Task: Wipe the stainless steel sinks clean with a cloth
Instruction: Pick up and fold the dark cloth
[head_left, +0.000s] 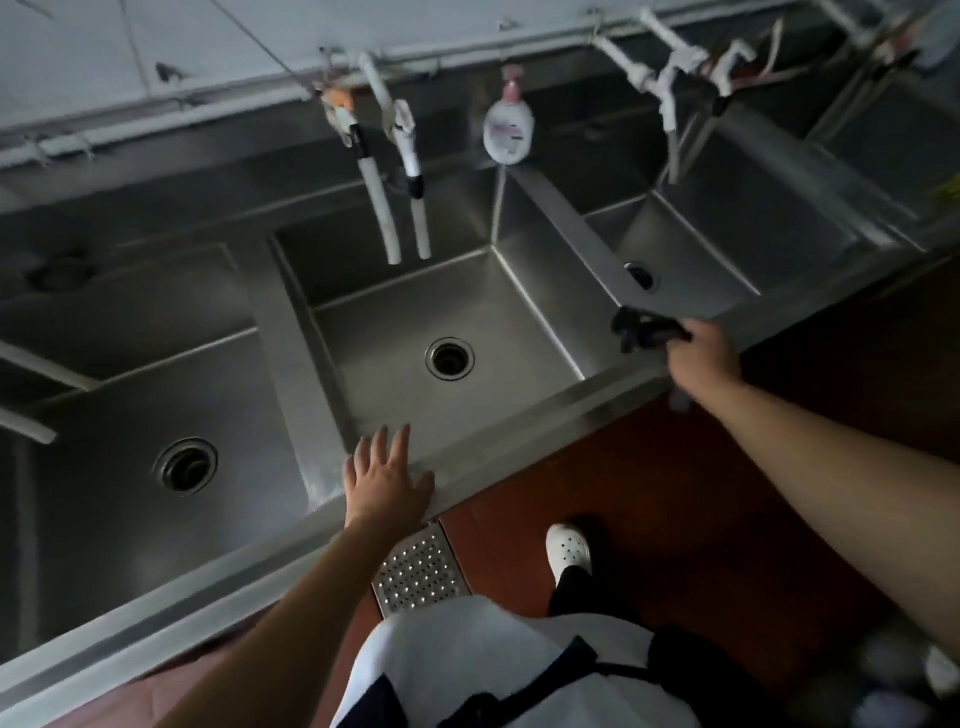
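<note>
Dark cloth (641, 330) — bunched in the right hand (698, 358) at the front rim, middle basin (467, 301) lying to its left — left hand (387, 480) spread flat on the rim.

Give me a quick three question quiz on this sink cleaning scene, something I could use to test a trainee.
1. True or false: the left hand lies flat on the front rim of the middle sink.
2. Multiple choice: the right hand grips
A) a soap bottle
B) a dark cloth
C) a white hose
3. Fill in: the soap bottle stands behind the divider between the middle sink and the ____ sink.

Key
1. True: fingers spread, holding nothing.
2. B: held at the front rim, by the divider.
3. Right: the right sink.
</note>
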